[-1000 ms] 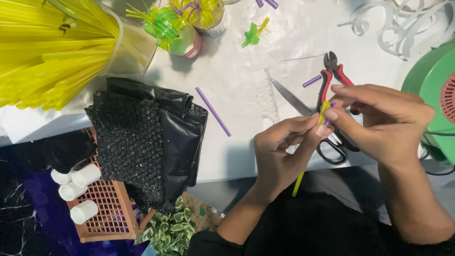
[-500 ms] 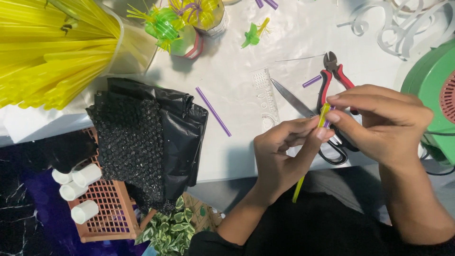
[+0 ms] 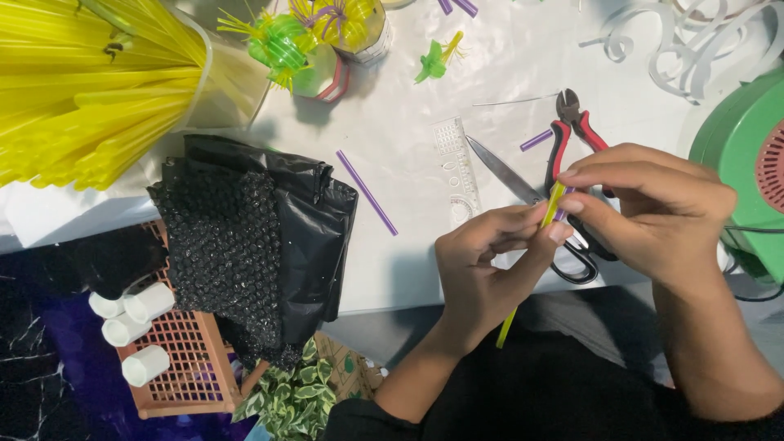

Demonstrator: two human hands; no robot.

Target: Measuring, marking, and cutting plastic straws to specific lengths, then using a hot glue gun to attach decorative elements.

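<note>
My left hand [image 3: 482, 265] and my right hand [image 3: 653, 208] meet over the white table's front edge, both pinching a thin yellow-green straw [image 3: 555, 202]. Its lower end [image 3: 506, 328] sticks out below my left palm. A small purple piece shows between my right fingertips beside the straw. Under my hands lie black-handled scissors [image 3: 506, 175] and red-handled pliers [image 3: 567, 122]. A clear ruler [image 3: 457, 167] and a long purple straw [image 3: 367, 193] lie just left of my hands.
A big bundle of yellow straws [image 3: 82, 82] fills the top left. Black bubble wrap and plastic [image 3: 245, 237] hang over the table edge. Straw ornaments [image 3: 282, 45] stand at the back. A green machine [image 3: 743, 155] is at the right. An orange crate [image 3: 188, 359] with white tubes sits below.
My hands have shifted only slightly on the straw; my right fingers sit a little lower along it. Nothing else has moved.
</note>
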